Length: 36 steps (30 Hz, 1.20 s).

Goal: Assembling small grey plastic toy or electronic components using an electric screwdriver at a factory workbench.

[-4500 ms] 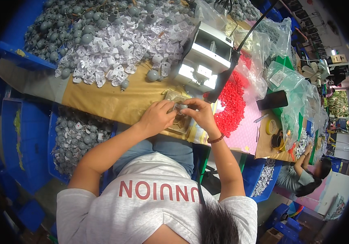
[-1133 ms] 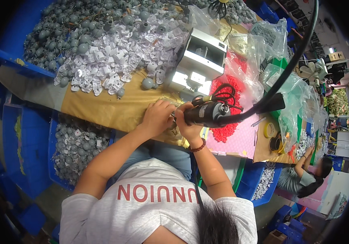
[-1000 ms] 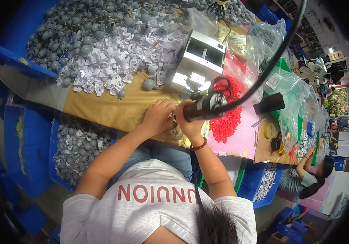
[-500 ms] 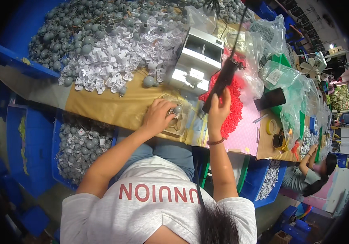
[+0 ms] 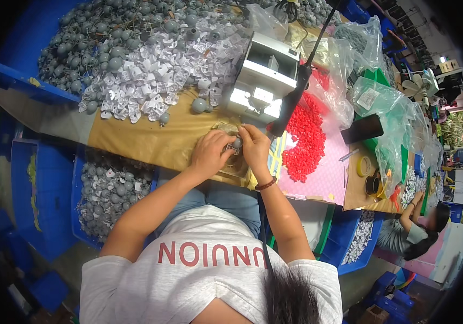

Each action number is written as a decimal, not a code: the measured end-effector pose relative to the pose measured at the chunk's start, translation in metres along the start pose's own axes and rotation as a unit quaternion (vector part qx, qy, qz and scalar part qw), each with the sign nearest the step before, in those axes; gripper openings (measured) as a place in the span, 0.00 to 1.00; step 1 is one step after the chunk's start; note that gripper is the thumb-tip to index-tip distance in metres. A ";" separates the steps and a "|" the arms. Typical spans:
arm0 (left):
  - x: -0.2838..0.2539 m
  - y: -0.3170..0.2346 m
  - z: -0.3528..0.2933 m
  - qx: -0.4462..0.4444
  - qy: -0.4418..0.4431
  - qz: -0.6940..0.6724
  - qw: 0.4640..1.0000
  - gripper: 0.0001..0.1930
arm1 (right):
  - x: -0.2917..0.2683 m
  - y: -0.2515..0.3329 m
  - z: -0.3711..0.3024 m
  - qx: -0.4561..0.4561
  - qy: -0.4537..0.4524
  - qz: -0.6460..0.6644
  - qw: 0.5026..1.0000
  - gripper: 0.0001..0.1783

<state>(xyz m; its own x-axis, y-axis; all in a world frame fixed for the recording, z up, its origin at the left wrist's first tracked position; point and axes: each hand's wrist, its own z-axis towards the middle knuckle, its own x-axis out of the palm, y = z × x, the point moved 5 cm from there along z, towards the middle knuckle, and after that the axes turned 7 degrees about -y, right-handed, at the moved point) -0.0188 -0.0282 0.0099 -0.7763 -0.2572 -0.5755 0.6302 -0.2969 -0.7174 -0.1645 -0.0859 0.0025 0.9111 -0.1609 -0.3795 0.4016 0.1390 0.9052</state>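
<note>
My left hand (image 5: 210,153) has its fingers curled on a small grey ball-shaped part (image 5: 237,143), which sits at a clear fixture block (image 5: 232,167) by the table's near edge. From the other side my right hand (image 5: 256,150) reaches in, its fingertips bent together against the same part. The fingers partly cover the part and the fixture. Just right of that hand, a black electric screwdriver (image 5: 292,105) hangs tilted on its cord, apart from both hands.
A white box-shaped machine (image 5: 266,75) stands beyond my hands. White plastic pieces (image 5: 150,78) and grey ball parts (image 5: 75,65) are heaped at the far left. Red small pieces (image 5: 304,143) lie on the right, near a phone (image 5: 362,129). Another person (image 5: 412,229) works farther right.
My right hand has let go of the electric screwdriver and moved left to the grey part. The screwdriver hangs free. My left hand has stayed at the fixture.
</note>
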 end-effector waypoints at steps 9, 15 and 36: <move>-0.003 -0.002 0.002 0.006 -0.008 -0.013 1.000 0.17 | 0.003 0.007 0.001 0.020 -0.013 -0.019 1.000 0.11; -0.051 0.008 -0.028 -0.193 0.025 -0.230 0.954 0.19 | -0.011 0.023 -0.005 0.109 0.186 0.220 0.951 0.15; -0.290 0.270 -0.203 -0.427 -0.443 0.052 0.787 0.23 | -0.115 -0.060 0.041 0.020 0.075 -0.006 0.997 0.13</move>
<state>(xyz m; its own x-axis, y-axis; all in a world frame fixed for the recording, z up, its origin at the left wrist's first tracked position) 0.3733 0.1528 -0.0966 -0.1691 -0.8915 -0.4202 0.1564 0.3967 -0.9045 -0.2972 -0.1158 -0.0007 0.9110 -0.0144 -0.4122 0.4115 0.0975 0.9062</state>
